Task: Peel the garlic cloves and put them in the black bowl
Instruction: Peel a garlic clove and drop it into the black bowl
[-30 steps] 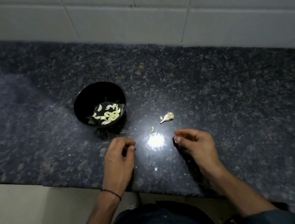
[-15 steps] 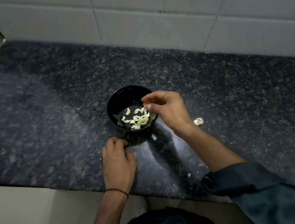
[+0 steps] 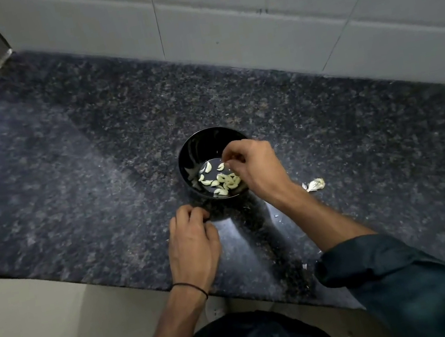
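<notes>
The counter (image 3: 66, 166) is polished speckled stone, glossy enough to mirror light. The black bowl (image 3: 199, 142) is smooth and shiny; at its 3 o'clock lies a dry, papery garlic husk (image 3: 315, 184)

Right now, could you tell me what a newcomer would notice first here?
The black bowl in the middle of the counter, pale peeled cloves pooled at its bottom. The right hand hovers over it, fingertips bunched, while the left hand rests curled on the counter just in front. A garlic husk lies to the bowl's right.
</notes>
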Motion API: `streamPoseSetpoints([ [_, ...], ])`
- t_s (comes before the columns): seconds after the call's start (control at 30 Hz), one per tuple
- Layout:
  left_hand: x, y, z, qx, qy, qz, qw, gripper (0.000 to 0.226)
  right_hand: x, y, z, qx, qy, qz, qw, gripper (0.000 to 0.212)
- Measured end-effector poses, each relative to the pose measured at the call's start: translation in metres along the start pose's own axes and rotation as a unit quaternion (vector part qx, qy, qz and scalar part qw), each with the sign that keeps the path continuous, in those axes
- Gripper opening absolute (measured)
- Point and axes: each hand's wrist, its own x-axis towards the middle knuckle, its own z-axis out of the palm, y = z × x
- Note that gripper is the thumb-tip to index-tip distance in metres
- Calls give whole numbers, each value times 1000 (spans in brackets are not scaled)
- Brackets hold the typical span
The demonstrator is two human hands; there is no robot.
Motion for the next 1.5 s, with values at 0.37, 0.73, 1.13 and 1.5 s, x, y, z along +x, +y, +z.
streamPoseSetpoints([
  [0.37,1,16,10,-1,-1,-4,1000,6,-15,2,-22,338,52,136,930,8],
  [0.73,5,40,-24,-131,113,27,985,8,-30,18,-40,528,57,189,826,14],
  [1.13,135,54,-45,283,-46,101,953,11,-51,29,-34,570,65,238,784,15],
  [1.5,142,49,-24,345,-62,79,933,13,-58,33,-38,580,77,244,773,15],
])
